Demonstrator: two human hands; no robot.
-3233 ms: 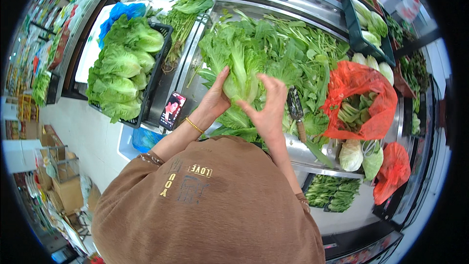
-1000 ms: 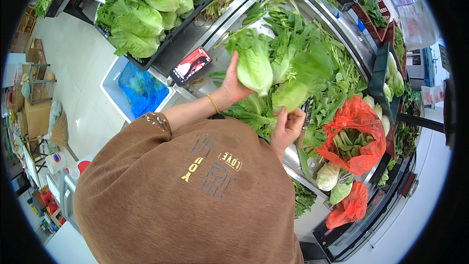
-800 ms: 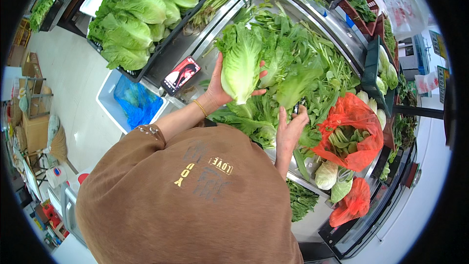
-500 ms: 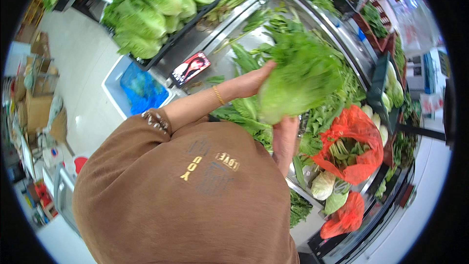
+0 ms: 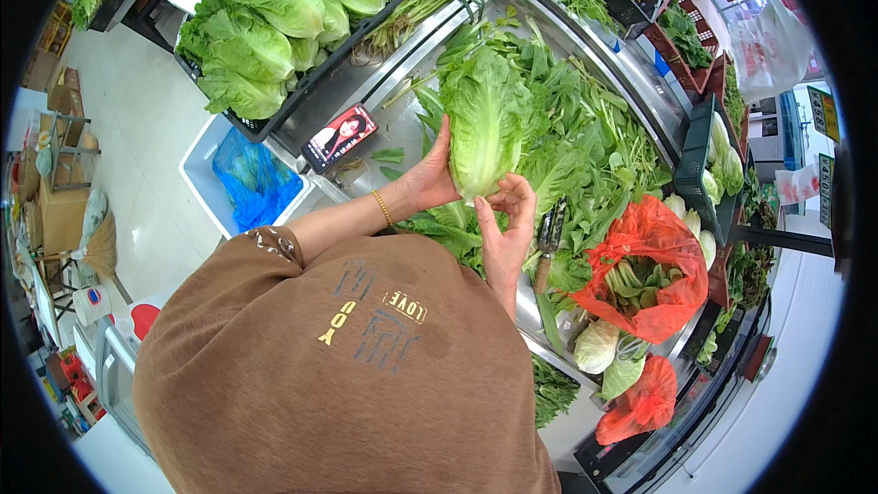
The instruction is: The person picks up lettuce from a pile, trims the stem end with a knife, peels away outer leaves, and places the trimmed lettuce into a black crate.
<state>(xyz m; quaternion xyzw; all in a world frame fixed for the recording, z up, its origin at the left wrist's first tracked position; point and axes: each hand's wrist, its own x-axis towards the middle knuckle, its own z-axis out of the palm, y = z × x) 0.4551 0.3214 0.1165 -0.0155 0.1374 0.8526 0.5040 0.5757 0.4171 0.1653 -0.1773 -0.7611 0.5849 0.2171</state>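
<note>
A head of romaine lettuce (image 5: 487,119) is held upright over the metal counter, its leafy top pointing away from me and its pale base toward me. My left hand (image 5: 428,176) grips its lower left side, the thumb along the leaves. At the base, my right hand (image 5: 508,233) has its thumb and bent fingers closed on the stem end. Loose green leaves (image 5: 585,128) lie heaped beneath and to the right of the lettuce. Beside my right hand rests a wooden-handled blade (image 5: 549,242), partly among the leaves.
A black crate (image 5: 302,96) of lettuce heads stands at the far left. Near it are a phone (image 5: 339,137) and a white tub (image 5: 197,165) with a blue bag (image 5: 256,185). To the right sit a red bag (image 5: 681,265) of greens and a pale cabbage (image 5: 596,346).
The lettuce has come left and toward me and turned more upright, no longer blurred. My left hand has moved down and left; my right fingers now show at the base.
</note>
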